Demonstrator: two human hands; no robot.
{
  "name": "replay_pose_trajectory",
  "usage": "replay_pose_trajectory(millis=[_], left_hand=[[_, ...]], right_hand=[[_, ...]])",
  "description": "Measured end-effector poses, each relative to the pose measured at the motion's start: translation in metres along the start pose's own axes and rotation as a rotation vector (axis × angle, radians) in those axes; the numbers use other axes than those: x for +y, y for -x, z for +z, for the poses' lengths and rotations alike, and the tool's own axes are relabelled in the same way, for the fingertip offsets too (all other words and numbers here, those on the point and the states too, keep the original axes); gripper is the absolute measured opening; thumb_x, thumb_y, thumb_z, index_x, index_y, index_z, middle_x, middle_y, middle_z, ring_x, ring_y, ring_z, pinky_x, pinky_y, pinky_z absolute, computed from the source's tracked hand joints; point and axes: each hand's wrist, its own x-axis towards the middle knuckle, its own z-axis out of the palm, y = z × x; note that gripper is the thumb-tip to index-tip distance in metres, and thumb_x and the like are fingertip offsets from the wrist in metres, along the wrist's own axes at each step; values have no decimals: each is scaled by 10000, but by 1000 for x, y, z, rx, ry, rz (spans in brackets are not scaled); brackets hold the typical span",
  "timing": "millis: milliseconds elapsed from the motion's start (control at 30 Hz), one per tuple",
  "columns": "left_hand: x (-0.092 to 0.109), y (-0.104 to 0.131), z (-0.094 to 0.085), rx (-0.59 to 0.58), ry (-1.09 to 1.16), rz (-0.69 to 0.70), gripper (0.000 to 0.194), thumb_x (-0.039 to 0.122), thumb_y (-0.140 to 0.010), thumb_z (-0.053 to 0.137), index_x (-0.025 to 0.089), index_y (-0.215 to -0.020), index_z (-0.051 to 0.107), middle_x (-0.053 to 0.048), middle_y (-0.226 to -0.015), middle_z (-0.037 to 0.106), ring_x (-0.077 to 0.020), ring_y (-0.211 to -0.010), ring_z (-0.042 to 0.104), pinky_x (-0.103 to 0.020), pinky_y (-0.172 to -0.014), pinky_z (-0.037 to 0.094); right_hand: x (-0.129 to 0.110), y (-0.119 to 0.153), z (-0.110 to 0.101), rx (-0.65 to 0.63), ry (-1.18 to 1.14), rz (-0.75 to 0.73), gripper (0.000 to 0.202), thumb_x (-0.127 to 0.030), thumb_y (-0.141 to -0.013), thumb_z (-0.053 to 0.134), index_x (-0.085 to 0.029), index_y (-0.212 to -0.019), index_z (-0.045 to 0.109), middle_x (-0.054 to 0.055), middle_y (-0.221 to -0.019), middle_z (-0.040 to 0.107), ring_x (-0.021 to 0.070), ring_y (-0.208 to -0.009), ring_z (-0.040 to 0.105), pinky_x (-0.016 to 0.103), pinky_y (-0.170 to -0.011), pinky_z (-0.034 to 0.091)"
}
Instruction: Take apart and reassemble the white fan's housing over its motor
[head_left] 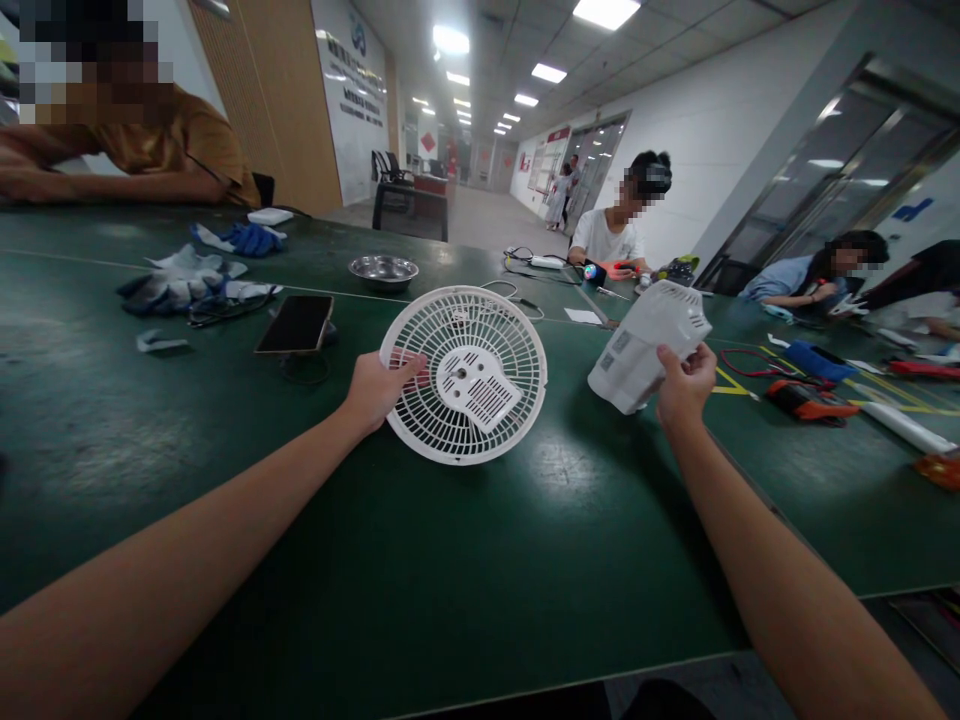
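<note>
My left hand (380,391) grips the left rim of a round white fan grille (480,385), thumb on its front and fingers behind the slats. The grille is tilted up above the green table (450,560), with a slotted plate and small holes at its centre. To the right, my right hand (684,384) is closed on the lower right side of a white plastic housing (637,345). That housing is held tilted, has slots at its top end and carries printed labels. Grille and housing are apart.
Further back stand a metal bowl (383,271), a phone (296,325) and gloves (184,280). An orange-and-black meter (810,401) and a blue case (817,361) lie at the right. Several people sit around the table's far side.
</note>
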Motion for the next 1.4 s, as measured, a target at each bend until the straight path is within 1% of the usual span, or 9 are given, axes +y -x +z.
replay_pose_trajectory(millis=[167, 333, 433, 567, 767, 967, 1100, 1300, 1400], left_hand=[[-6, -5, 0, 26, -7, 3, 112, 208, -801, 793, 141, -877, 747, -100, -865, 789, -240, -784, 768, -417, -804, 633], [-7, -6, -1, 12, 6, 15, 115, 215, -803, 800, 143, -876, 747, -101, -872, 789, -244, -793, 767, -422, -807, 636], [-6, -5, -1, 18, -5, 1, 111, 214, -804, 801, 149, -878, 749, -103, -886, 790, -251, -811, 770, -429, -815, 637], [-5, -5, -2, -9, -20, 21, 135, 245, -810, 804, 151, -894, 757, -104, -908, 791, -256, -820, 770, -439, -811, 642], [-5, -6, -2, 9, -16, 8, 126, 225, -803, 795, 135, -882, 754, -103, -874, 787, -243, -787, 767, -431, -810, 636], [-1, -2, -1, -30, -8, 12, 143, 231, -804, 793, 133, -897, 749, -89, -866, 784, -246, -793, 764, -424, -797, 634], [-2, -4, 0, -5, -19, 18, 110, 216, -812, 783, 130, -864, 738, -84, -825, 771, -222, -751, 751, -398, -787, 624], [1, -3, 0, -27, -19, -3, 121, 225, -811, 785, 135, -882, 746, -92, -859, 778, -231, -781, 758, -419, -818, 618], [2, -2, 0, -14, -18, -9, 109, 219, -813, 781, 137, -876, 747, -91, -856, 778, -236, -784, 758, -416, -812, 620]], right_hand=[[-16, 6, -4, 1, 147, -175, 760, -471, -715, 784, -201, -1351, 469, 121, -1338, 573, 283, -1202, 604, 520, -1078, 466], [-47, 23, -4, 25, 367, -395, 861, -456, -693, 822, -181, -1421, 454, 159, -1389, 525, 354, -1333, 501, 581, -1155, 368], [-65, 40, 5, -48, 387, -437, 871, -485, -716, 806, -196, -1452, 443, 158, -1411, 518, 368, -1344, 496, 586, -1136, 387], [-78, 71, 28, -298, 342, -355, 848, -513, -726, 795, -191, -1437, 463, 161, -1384, 566, 355, -1246, 561, 547, -1070, 454], [-71, 99, 53, -659, 337, -99, 777, -564, -780, 747, -187, -1406, 481, 150, -1311, 635, 299, -1084, 610, 504, -1022, 482], [-56, 95, 53, -719, 551, 28, 786, -585, -772, 749, -133, -1379, 539, 190, -1266, 676, 331, -1061, 650, 516, -977, 503], [-52, 93, 52, -836, 675, -63, 530, -525, -847, 686, -157, -1229, 681, 176, -1141, 724, 349, -1043, 658, 536, -968, 497], [-72, 92, 48, -709, 584, -165, 257, -451, -876, 660, -217, -901, 763, 116, -990, 736, 316, -987, 662, 507, -981, 492], [-88, 102, 51, -767, 377, 5, 291, -483, -883, 655, -216, -814, 750, 80, -860, 731, 269, -832, 657, 466, -871, 527]])
